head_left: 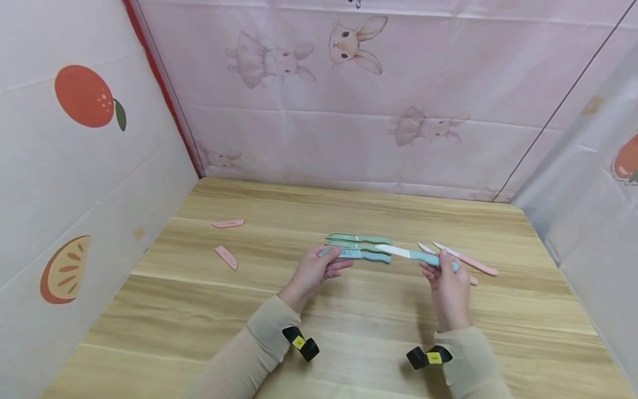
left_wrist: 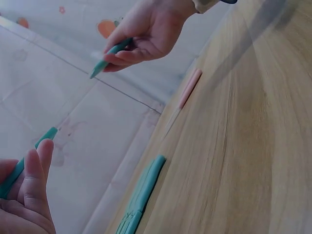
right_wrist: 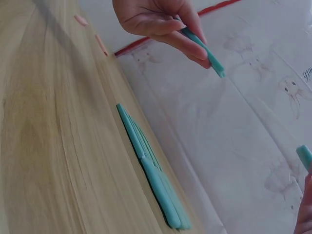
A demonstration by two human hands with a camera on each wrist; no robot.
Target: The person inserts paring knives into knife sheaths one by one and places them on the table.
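My left hand (head_left: 310, 277) pinches a blue-green knife sheath (left_wrist: 46, 137) between thumb and fingers, above the table. In my right hand (head_left: 452, 293) is the blue handle (head_left: 423, 257) of a small paring knife. Its pale bare blade (head_left: 396, 251) points left toward the sheath, with a gap between them in the wrist views. Below and between the hands, several sheathed paring knives lie side by side: green ones (head_left: 374, 239) behind and a blue one (head_left: 377, 257) in front. The held sheath seems to overlap the blue one in the head view.
Two unsheathed pink-handled knives lie by the right hand, one pink knife (head_left: 479, 265) plainly seen and the other partly hidden by that hand. Two pink sheaths, one farther back (head_left: 229, 223) and one nearer (head_left: 226, 257), lie at the left. Printed curtains (head_left: 319, 144) enclose the wooden table (head_left: 164, 310).
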